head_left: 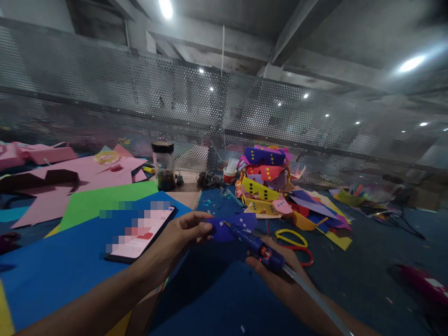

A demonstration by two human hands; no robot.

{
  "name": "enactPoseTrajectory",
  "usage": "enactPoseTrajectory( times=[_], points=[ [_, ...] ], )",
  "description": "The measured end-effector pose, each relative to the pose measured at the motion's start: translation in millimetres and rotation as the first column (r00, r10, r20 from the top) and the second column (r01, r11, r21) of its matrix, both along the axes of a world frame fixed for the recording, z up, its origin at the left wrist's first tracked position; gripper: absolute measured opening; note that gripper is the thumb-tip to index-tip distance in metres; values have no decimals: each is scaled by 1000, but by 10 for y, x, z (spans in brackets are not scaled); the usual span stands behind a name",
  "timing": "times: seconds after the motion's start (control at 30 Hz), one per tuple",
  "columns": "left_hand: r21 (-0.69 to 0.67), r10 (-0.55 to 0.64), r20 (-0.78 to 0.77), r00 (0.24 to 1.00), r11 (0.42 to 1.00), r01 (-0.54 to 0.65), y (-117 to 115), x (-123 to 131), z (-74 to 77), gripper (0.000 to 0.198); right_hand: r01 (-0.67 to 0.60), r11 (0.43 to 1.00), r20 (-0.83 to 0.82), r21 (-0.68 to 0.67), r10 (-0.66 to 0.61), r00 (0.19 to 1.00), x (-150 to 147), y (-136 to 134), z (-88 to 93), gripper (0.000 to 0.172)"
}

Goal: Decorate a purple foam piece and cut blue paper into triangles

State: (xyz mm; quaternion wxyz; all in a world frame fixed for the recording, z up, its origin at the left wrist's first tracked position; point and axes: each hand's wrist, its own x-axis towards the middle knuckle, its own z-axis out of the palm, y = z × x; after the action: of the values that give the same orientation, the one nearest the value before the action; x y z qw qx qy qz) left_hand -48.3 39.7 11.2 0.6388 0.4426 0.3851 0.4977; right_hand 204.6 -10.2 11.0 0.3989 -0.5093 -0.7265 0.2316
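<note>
Between thumb and fingers, my left hand pinches the left end of a purple paper piece dotted with small pale squares. My right hand is wrapped round a blue hot glue gun, with a long clear glue stick running out of its back. The gun's nozzle points left, over the purple paper by one of the squares; whether it touches cannot be made out. Just beyond my right hand lie scissors with one yellow and one red handle loop. A phone rests left of my left hand.
Folded paper shapes with small squares are stacked behind the hands, beside loose coloured sheets. A lidded jar and a cup stand near a perforated metal screen. Blue card spreads left; a magenta tool lies right.
</note>
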Motion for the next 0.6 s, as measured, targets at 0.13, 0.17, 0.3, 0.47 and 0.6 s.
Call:
enactPoseTrajectory(
  times=[0.13,0.17,0.3,0.47,0.6],
  points=[
    [4,-10,-1,1000,1000,10,-13,-6,4,30,-73,996,26,-48,75,997,7,8,-23,23],
    [3,-9,-1,1000,1000,9,-17,-7,5,30,-68,996,27,-50,70,997,7,14,-27,23],
    [-4,-2,-7,1000,1000,2,-20,0,21,31,-80,995,31,-66,82,996,7,32,-27,23],
    [-1,1,-21,1000,1000,-1,-13,2,32,31,-117,989,29,-86,119,992,9,35,-11,23],
    [11,-1,-33,999,1000,1,-15,-8,21,31,-138,986,13,-98,140,990,0,35,-15,22]
  ],
)
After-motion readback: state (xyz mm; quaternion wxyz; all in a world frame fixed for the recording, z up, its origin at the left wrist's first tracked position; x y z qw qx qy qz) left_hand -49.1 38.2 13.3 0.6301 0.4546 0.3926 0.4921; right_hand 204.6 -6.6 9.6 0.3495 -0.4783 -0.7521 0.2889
